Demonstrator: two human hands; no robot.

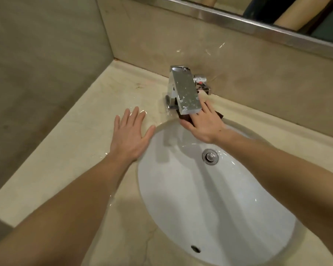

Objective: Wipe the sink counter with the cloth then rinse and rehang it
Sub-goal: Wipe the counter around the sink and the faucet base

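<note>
**Cloth pressed to the ledge under the faucet**

The right hand (pixel 204 124) lay flat, fingers extended, on a dark cloth (pixel 185 117) at the far rim of the white sink (pixel 181 189), just under the spout of the chrome faucet (pixel 183 91). It pressed the cloth down rather than gripping it; only small dark parts of the cloth showed around the fingers, one at the thumb side and one beyond the little finger. The fingertips reached beneath the faucet's spout.

The left hand (pixel 130 135) rested palm down, fingers spread wide and holding nothing, on the beige stone surface (pixel 75 150) just left of the basin, its thumb at the sink's edge. The surface around that hand shone wet. The drain plug (pixel 210 156) sat in the basin, near the right wrist. A mirror (pixel 277 14) ran along the wall above.
</note>
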